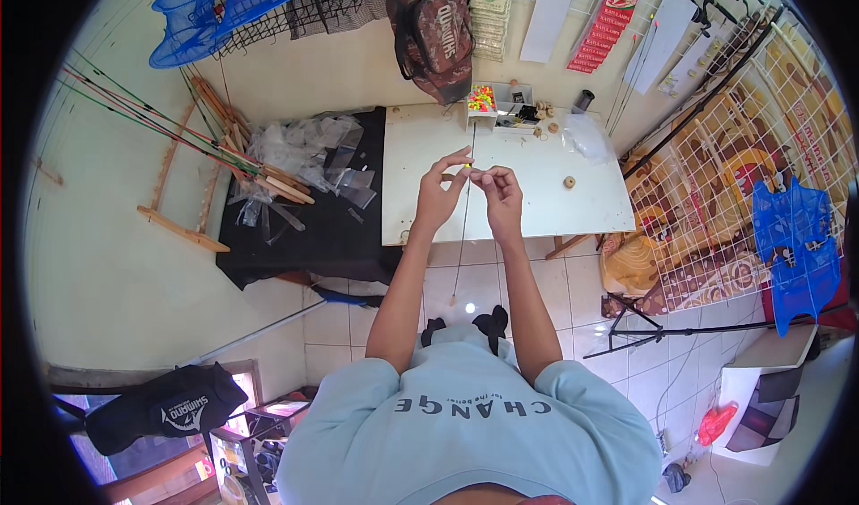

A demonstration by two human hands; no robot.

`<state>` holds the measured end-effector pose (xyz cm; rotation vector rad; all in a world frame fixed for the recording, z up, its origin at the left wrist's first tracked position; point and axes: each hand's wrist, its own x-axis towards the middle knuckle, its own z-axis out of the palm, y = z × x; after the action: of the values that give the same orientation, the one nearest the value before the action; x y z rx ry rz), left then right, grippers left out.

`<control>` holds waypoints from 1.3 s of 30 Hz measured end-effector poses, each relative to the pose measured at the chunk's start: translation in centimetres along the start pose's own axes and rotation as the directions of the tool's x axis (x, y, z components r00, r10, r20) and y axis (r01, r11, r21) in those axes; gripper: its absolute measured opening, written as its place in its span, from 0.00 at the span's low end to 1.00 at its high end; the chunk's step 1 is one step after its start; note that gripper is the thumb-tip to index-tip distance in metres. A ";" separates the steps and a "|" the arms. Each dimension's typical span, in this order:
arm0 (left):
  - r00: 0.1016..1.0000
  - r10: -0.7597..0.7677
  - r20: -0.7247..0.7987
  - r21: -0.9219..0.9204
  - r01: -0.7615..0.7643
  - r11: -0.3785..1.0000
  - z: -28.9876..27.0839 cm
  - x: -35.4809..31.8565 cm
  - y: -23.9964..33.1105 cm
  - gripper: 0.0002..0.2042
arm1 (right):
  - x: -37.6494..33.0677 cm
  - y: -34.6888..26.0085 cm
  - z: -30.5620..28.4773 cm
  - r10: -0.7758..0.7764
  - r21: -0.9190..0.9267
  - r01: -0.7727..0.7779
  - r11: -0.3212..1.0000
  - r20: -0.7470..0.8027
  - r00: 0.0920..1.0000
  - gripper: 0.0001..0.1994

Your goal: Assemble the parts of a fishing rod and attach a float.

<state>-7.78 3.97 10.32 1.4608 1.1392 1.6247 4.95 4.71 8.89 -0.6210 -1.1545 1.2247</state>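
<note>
- Out over the bench [573, 214], the left hand [436, 199] and right hand [505, 205] meet, and the yellow bead [468, 166] sits right there at the fingertips!
- Left fingers: thumb and forefinger look pinched on the bead. Right fingers: bunched just beside it, and whether they pinch anything cannot be told.
- A thin rod [460, 259] runs between the hands, crosses the bench's near edge and ends over the floor [546, 299].
- Room to move: bare white bench on either side of the hands, the wider stretch to the right; the far edge is crowded, and the black cloth [309, 228] borders the left.
- The count, then: two hands, one bead between them, one rod. At the back, one tub [481, 118] of bright beads, too many to number, and one dark cup [583, 101].
- One round tan piece [569, 183] sits alone, well right of the hands, with one clear bag [586, 136] behind it.
- Hard to make out: the rod's far end by the tub, the bead's underside behind the fingers, and the jumbled plastic [291, 152] on the cloth.
- Top left, one blue net [228, 8] is cut off by the frame.
</note>
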 end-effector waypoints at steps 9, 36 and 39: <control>0.999 0.015 -0.040 0.089 -0.012 0.996 0.8 0.5 -0.4 0.07 | 0.5 -0.6 -0.6 -0.101 -0.107 0.096 0.990 -0.047 0.994 0.04; 1.000 -0.010 -0.030 0.147 0.015 0.989 -0.8 0.5 -1.7 0.09 | -1.1 1.2 -1.2 -0.296 -0.717 0.463 0.521 0.357 0.886 0.07; 1.000 -0.023 -0.015 0.152 0.025 0.988 -0.9 0.4 -1.9 0.08 | -1.6 2.0 -1.6 -0.300 -0.682 0.424 0.596 0.301 0.905 0.07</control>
<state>-8.82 4.91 8.79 1.5271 1.3077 1.5624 5.70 4.14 6.04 -0.8340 -1.8366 0.4017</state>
